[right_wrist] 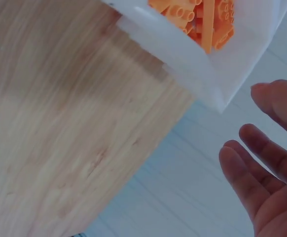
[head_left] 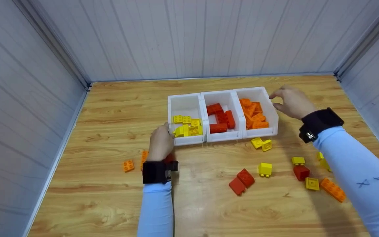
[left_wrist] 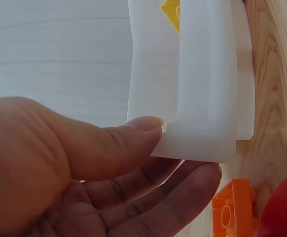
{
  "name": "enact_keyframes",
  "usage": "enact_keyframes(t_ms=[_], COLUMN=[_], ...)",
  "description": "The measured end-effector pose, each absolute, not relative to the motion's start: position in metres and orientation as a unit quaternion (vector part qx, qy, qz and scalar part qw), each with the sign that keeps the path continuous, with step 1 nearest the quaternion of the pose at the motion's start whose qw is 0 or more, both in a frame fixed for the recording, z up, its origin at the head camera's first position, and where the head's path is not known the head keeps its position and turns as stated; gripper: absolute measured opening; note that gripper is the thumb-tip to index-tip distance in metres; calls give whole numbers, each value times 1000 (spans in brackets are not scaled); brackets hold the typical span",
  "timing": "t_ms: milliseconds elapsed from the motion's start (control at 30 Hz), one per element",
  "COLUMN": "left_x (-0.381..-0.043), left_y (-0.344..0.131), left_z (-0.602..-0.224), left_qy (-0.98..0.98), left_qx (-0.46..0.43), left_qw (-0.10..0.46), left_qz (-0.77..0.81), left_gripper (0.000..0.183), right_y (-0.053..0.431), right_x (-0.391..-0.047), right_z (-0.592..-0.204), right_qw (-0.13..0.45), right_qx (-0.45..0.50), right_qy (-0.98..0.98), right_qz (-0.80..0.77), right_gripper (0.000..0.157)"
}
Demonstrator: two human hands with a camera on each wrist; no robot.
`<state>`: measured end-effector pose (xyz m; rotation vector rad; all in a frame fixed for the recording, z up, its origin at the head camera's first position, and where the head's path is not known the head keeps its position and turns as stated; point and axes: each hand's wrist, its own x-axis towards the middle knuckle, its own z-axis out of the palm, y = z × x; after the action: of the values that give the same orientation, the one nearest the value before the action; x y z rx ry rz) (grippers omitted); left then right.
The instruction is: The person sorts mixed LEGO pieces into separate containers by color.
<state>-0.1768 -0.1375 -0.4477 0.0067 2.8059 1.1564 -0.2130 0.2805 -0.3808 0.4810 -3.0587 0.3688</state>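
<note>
Three white bins stand joined in a row. The left bin (head_left: 186, 102) contains yellow blocks (head_left: 188, 128), the middle bin (head_left: 220, 97) red blocks (head_left: 221, 118), and the right bin (head_left: 255, 93) orange blocks (head_left: 253, 113). At the left bin's outer side, my left hand (head_left: 161, 141) pinches its wall; the left wrist view has the thumb (left_wrist: 119, 148) over the rim and the fingers outside. My right hand (head_left: 293, 102) is beside the right bin's outer wall, thumb and fingers spread. In the right wrist view those fingers (right_wrist: 252, 173) hold nothing and are apart from the bin.
Loose blocks lie in front of the bins: a red pair (head_left: 241, 181), a yellow block (head_left: 265, 169), a yellow pair (head_left: 262, 144), and an orange brick (head_left: 333, 190) near the right sleeve. A small orange block (head_left: 128, 166) lies left of my left wrist. Panel walls (head_left: 189, 39) enclose the table.
</note>
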Motion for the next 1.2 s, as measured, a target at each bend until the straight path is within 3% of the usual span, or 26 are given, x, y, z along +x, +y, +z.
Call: enact_keyframes(t_ms=[167, 433, 567, 667, 867, 1200], left_x=[-176, -171, -168, -165, -161, -162], left_y=[-138, -145, -148, -149, -154, -153], left_z=[-446, -440, -437, -436, -437, -438], left_qy=[918, 921, 922, 923, 919, 918], left_qx=[0, -7, -3, -2, -16, -29], left_qw=[64, 67, 63, 58, 76, 83], left_qz=[391, 384, 382, 380, 386, 387], left_gripper=[51, 51, 51, 50, 53, 53], right_y=[292, 314, 336, 350, 364, 358], right_x=[-180, -84, -41, -18, 2, 10], right_z=[-380, -382, -399, -413, -439, -452], right_qw=[-15, -81, -93, -140, -202, -144], right_qx=[156, 131, 85, 26, -41, -60], right_qy=[-980, -976, -979, -976, -965, -975], right_qz=[126, 153, 161, 167, 162, 158], right_gripper=[29, 26, 31, 36, 38, 26])
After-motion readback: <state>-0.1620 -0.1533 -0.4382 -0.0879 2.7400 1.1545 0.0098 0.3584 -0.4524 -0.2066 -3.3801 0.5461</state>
